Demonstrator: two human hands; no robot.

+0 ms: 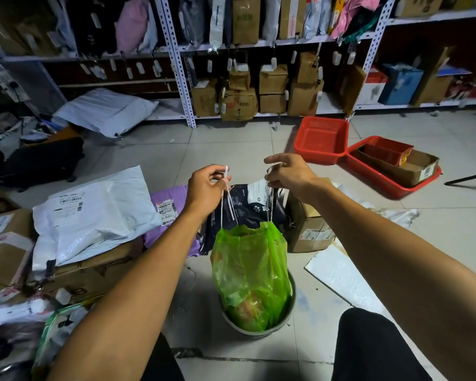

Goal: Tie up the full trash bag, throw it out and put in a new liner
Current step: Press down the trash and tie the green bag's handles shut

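Note:
A translucent green trash bag [249,273], full of rubbish, stands pulled up out of a small grey bin [289,320] on the tiled floor. Two white drawstrings [227,207] run up from the bag's gathered mouth. My left hand [206,188] pinches the left drawstring above the bag. Over to the right, my right hand [289,171] pinches the other one at about the same height. Both strings are taut, and the bag's bottom still sits inside the bin.
Parcels and mailers [94,213] are piled on cardboard boxes at the left. A black pouch [248,207] and a carton [308,232] lie just behind the bin. Red baskets [322,138] sit on the floor to the right. Metal shelving [176,64] lines the back wall.

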